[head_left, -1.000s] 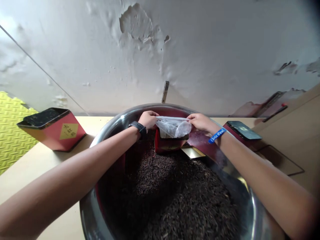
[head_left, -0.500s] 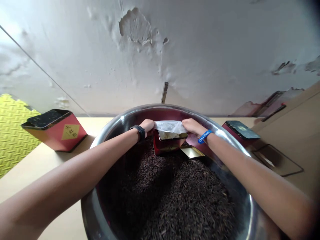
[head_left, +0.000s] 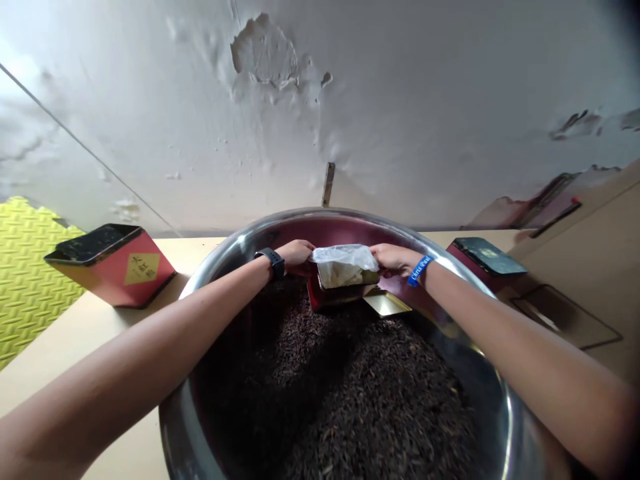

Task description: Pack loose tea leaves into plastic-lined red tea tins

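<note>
A small red tin (head_left: 323, 298) stands among dark loose tea leaves (head_left: 395, 393) against the far wall of a big steel basin (head_left: 200, 437). Out of its mouth comes a clear plastic bag (head_left: 346, 255), spread sideways over the rim. My left hand (head_left: 299, 256), below a black wristband, pinches the bag's left edge. At the opposite edge my right hand (head_left: 394, 258), with a blue wristband, has its fingers closed on the plastic; the fingertips are partly hidden. A gold-coloured lid (head_left: 387, 303) lies on the leaves just right of the tin.
Left of the basin, a larger red tin with a yellow label (head_left: 117, 270) stands on the pale table (head_left: 127, 353). To the right are a dark-topped red tin (head_left: 487, 257) and a thin rectangular frame (head_left: 567, 313). A peeling wall (head_left: 400, 120) rises behind the basin.
The tin's mouth has tipped towards me, showing more of its inside. Both hands have moved slightly apart, and the bag's edge lies further over the rim.
</note>
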Demonstrator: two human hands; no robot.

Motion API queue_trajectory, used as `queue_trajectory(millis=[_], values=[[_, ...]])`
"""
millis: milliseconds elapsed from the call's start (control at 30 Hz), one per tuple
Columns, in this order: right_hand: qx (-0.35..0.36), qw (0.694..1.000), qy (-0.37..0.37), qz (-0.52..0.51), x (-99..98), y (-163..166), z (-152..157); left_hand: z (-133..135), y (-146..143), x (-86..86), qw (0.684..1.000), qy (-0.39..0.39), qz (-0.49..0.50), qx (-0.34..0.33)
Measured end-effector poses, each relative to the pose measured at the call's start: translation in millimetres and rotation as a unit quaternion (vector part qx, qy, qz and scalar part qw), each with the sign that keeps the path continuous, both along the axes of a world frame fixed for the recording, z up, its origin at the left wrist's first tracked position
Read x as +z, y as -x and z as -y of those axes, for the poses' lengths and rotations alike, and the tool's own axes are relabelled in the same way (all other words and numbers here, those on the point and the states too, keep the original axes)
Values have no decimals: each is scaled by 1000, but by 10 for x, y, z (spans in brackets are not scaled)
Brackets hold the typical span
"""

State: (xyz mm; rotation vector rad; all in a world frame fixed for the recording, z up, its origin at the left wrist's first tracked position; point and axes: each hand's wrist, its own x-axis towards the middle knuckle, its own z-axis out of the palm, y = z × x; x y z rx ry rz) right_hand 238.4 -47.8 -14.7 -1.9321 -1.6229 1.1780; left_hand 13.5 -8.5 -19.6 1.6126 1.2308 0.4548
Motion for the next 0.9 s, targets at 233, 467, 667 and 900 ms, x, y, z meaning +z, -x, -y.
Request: queue_trajectory(millis=[233,467,667,900], values=[[99,921,-322,198,185,-44,26,-109,134,-1,883,-452,-127,1],[284,910,-276,120,404,-117,138,-168,148,-72,872,-456,-175,-18],[244,922,-247,173,390,-152,164,-116,281,239,900,-377,-188,-111],[197,894,-295,273,422,-82,162,37,281,297,889,-352,-246,-156]])
